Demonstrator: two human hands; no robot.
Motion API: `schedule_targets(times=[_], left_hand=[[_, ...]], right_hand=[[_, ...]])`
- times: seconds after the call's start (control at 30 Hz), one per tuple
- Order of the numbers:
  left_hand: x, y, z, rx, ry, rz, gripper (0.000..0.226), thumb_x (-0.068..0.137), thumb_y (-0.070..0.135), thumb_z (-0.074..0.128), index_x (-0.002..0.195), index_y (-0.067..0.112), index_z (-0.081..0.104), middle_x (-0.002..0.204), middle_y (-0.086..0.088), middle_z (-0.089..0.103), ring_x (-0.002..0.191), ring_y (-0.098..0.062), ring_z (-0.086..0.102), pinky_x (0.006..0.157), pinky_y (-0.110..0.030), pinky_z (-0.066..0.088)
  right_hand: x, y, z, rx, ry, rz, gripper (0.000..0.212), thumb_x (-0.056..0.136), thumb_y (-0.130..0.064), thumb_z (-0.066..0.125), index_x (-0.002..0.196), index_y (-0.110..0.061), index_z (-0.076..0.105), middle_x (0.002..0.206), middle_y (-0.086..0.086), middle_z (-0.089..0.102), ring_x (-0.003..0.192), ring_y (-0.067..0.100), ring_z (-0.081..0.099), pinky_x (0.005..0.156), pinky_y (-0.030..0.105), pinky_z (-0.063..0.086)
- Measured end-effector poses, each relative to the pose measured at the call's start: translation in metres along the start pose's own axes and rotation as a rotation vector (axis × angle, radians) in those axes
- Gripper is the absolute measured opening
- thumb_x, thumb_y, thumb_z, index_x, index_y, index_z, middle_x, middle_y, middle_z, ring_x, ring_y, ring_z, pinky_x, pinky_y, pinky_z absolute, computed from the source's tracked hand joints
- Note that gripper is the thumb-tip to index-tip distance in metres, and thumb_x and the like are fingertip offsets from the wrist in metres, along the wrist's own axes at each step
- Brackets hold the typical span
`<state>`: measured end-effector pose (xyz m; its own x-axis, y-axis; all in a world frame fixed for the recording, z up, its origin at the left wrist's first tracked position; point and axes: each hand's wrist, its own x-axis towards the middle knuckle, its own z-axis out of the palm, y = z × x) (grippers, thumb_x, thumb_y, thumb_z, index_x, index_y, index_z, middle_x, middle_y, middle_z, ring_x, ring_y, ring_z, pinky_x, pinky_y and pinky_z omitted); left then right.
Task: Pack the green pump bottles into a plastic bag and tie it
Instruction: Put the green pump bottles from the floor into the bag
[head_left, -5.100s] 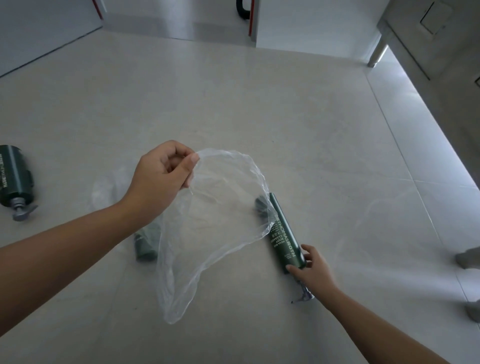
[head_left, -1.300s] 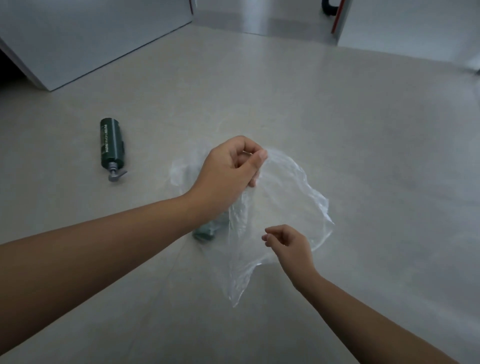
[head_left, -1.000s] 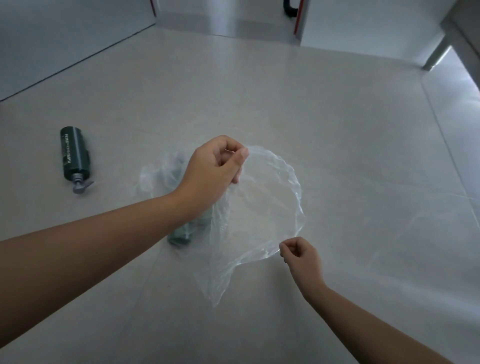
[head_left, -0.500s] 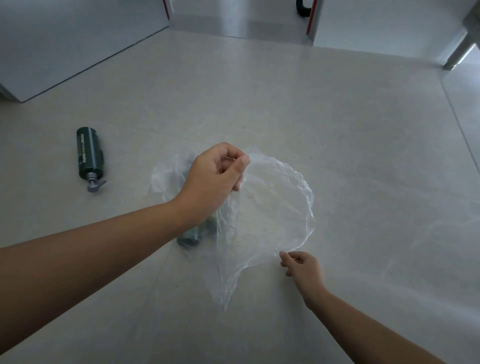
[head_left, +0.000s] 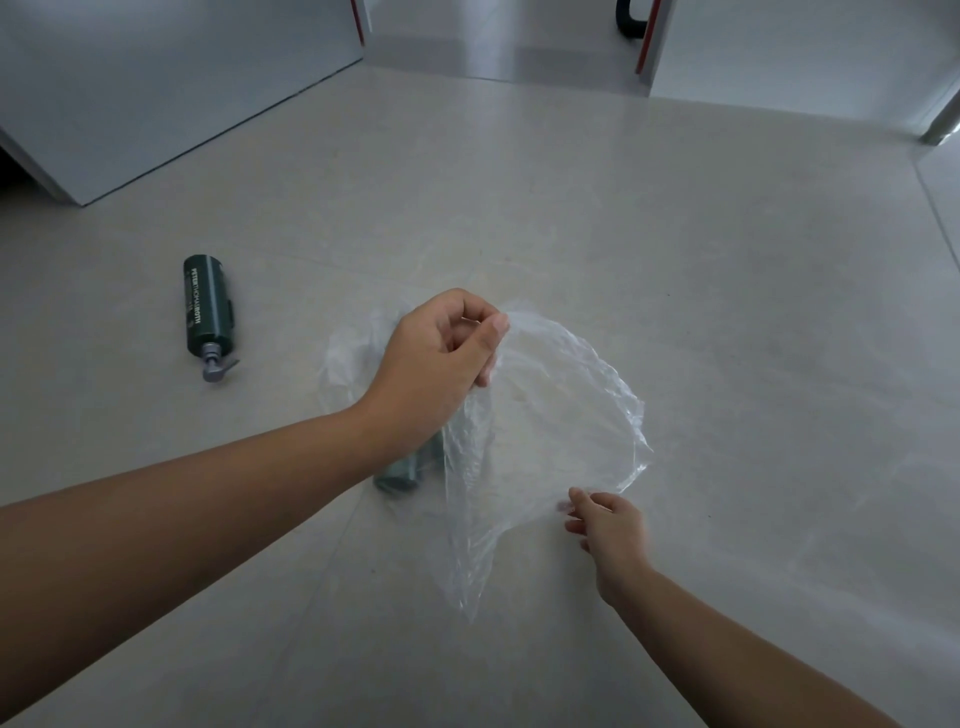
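My left hand (head_left: 441, 364) pinches the upper rim of a clear plastic bag (head_left: 550, 415) and holds it up off the floor. My right hand (head_left: 608, 525) grips the bag's lower rim, and the mouth is stretched wide between the two hands. The end of a green pump bottle (head_left: 405, 470) shows through the plastic just below my left wrist; the rest of it is hidden by my arm. Another green pump bottle (head_left: 207, 306) lies on its side on the floor to the left, outside the bag, pump pointing toward me.
Everything sits on a pale tiled floor (head_left: 727, 312). A white cabinet or wall panel (head_left: 156, 78) stands at the back left, and a doorway with red-edged frames (head_left: 644, 41) is at the back. A metal leg (head_left: 940, 124) is at the far right.
Five seconds ago my right hand held a bottle beside the bag; it has since let go, taken the bag's lower rim and pulled the mouth wider. My left hand kept its pinch.
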<state>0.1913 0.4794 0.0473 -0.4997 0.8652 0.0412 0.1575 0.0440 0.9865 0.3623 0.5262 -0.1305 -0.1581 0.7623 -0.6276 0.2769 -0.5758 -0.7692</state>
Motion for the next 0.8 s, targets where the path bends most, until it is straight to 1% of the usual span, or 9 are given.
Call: schedule_targets(times=[0.1,0.2,0.3,0.4,0.47,0.57,0.63,0.7,0.8], left_hand=[[0.0,-0.001,-0.002,-0.001,0.01,0.0,0.016,0.09,0.013,0.053,0.074,0.016,0.055,0.044,0.01,0.053,0.045,-0.003,0.046,0.049,-0.013,0.041],[0.0,-0.003,-0.004,0.0,0.016,-0.003,0.016,0.09,0.013,0.053,0.074,0.016,0.055,0.045,0.01,0.053,0.044,-0.002,0.046,0.049,-0.013,0.042],[0.003,-0.002,-0.005,-0.016,0.031,0.001,0.017,0.09,0.012,0.053,0.074,0.015,0.055,0.044,0.009,0.053,0.043,-0.002,0.045,0.049,-0.013,0.041],[0.007,0.001,-0.007,-0.022,0.051,0.018,0.017,0.09,0.011,0.053,0.074,0.015,0.054,0.043,0.01,0.052,0.043,-0.002,0.045,0.047,-0.012,0.04],[0.012,0.005,-0.01,-0.022,0.064,0.041,0.017,0.091,0.011,0.052,0.074,0.015,0.054,0.042,0.01,0.052,0.043,-0.002,0.044,0.047,-0.012,0.04],[0.02,0.011,-0.014,-0.017,0.101,0.074,0.018,0.091,0.012,0.052,0.074,0.016,0.053,0.042,0.009,0.051,0.043,-0.003,0.044,0.047,-0.013,0.04],[0.027,0.016,-0.018,-0.024,0.134,0.094,0.017,0.091,0.013,0.052,0.074,0.016,0.053,0.042,0.009,0.051,0.044,-0.004,0.044,0.047,-0.014,0.039],[0.035,0.022,-0.025,-0.041,0.177,0.125,0.018,0.092,0.012,0.051,0.074,0.016,0.052,0.042,0.009,0.049,0.043,-0.005,0.042,0.046,-0.014,0.037],[0.047,0.032,-0.04,-0.051,0.265,0.179,0.019,0.092,0.012,0.051,0.074,0.016,0.052,0.046,0.006,0.047,0.042,-0.005,0.039,0.045,-0.015,0.035]], right_hand=[[-0.001,-0.001,0.002,0.017,0.024,-0.012,0.025,0.079,-0.008,0.063,0.104,-0.005,0.058,0.076,0.005,0.067,0.064,0.015,0.059,0.058,0.026,0.042],[-0.002,-0.001,0.002,0.001,0.034,-0.054,0.027,0.076,-0.006,0.064,0.102,-0.007,0.059,0.074,0.002,0.067,0.066,0.015,0.06,0.059,0.027,0.041],[-0.006,-0.005,0.002,-0.011,0.029,-0.119,0.024,0.077,-0.005,0.062,0.1,-0.012,0.06,0.072,0.003,0.069,0.066,0.016,0.062,0.061,0.026,0.042],[-0.014,-0.017,0.0,-0.009,0.014,-0.212,0.024,0.08,-0.004,0.056,0.1,-0.018,0.058,0.075,0.007,0.071,0.073,0.018,0.066,0.066,0.026,0.044],[-0.02,-0.029,0.0,-0.009,0.005,-0.281,0.023,0.083,-0.003,0.054,0.1,-0.019,0.057,0.077,0.008,0.071,0.075,0.017,0.067,0.068,0.025,0.045],[-0.027,-0.052,0.001,0.021,-0.016,-0.331,0.019,0.084,-0.002,0.052,0.096,-0.016,0.059,0.075,0.009,0.069,0.071,0.017,0.067,0.063,0.022,0.045],[-0.032,-0.069,0.002,0.021,-0.036,-0.36,0.017,0.084,-0.001,0.054,0.087,-0.016,0.061,0.072,0.007,0.068,0.066,0.015,0.067,0.06,0.02,0.046],[-0.035,-0.087,0.004,-0.004,-0.056,-0.399,0.02,0.083,0.0,0.055,0.079,-0.018,0.061,0.069,0.005,0.068,0.061,0.011,0.066,0.057,0.018,0.045],[-0.036,-0.123,0.011,-0.059,-0.07,-0.465,0.022,0.082,0.002,0.055,0.074,-0.017,0.061,0.064,0.004,0.066,0.056,0.009,0.064,0.055,0.016,0.045]])
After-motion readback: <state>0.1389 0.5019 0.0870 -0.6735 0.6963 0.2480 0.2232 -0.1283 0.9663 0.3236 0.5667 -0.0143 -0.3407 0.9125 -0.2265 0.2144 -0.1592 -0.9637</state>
